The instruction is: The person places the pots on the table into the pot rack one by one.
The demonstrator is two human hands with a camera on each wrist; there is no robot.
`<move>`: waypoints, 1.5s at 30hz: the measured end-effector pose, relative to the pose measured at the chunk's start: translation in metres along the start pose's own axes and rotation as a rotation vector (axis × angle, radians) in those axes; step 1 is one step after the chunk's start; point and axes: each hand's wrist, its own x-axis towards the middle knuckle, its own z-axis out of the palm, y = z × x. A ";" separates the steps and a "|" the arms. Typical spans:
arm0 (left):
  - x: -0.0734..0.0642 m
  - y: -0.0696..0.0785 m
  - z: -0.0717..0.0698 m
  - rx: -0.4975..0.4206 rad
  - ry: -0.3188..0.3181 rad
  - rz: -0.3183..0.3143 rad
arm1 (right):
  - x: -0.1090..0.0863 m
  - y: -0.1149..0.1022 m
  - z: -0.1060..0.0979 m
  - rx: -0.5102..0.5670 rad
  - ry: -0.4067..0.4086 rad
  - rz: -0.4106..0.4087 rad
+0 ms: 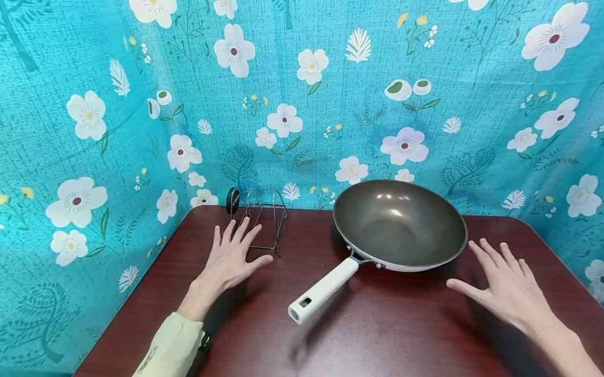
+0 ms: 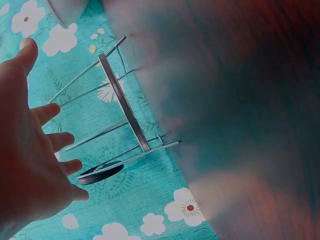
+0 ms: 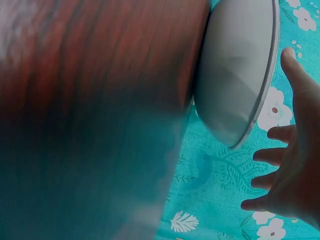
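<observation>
A dark-lined wok [image 1: 401,223] with a pale outside stands on the table, its white handle [image 1: 325,290] slanting toward the front left. My right hand [image 1: 509,288] hovers just right of the wok's rim, fingers spread and holding nothing. In the right wrist view the wok's pale outer wall [image 3: 232,70] shows beside that hand. At the back left is a wire rack [image 1: 275,224] with a round black piece [image 1: 233,201] at its left side. My left hand [image 1: 229,258] is stretched out in front of the rack, fingers spread, with nothing in its grasp.
The dark red wooden table [image 1: 382,344] has rounded back corners. Blue flowered cloth [image 1: 297,97] hangs close behind it and along both sides. The wok's handle juts into the space between the two hands.
</observation>
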 end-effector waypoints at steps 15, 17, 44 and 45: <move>-0.004 0.011 -0.003 -0.151 0.086 0.024 | -0.008 -0.027 -0.001 0.220 0.137 0.091; -0.004 0.014 -0.004 -0.163 0.102 0.040 | -0.008 -0.031 0.000 0.231 0.133 0.088; -0.014 0.047 -0.003 -0.320 0.012 0.071 | -0.010 -0.081 0.016 0.408 0.009 0.085; -0.014 0.048 -0.003 -0.326 0.008 0.074 | -0.010 -0.083 0.017 0.410 0.004 0.083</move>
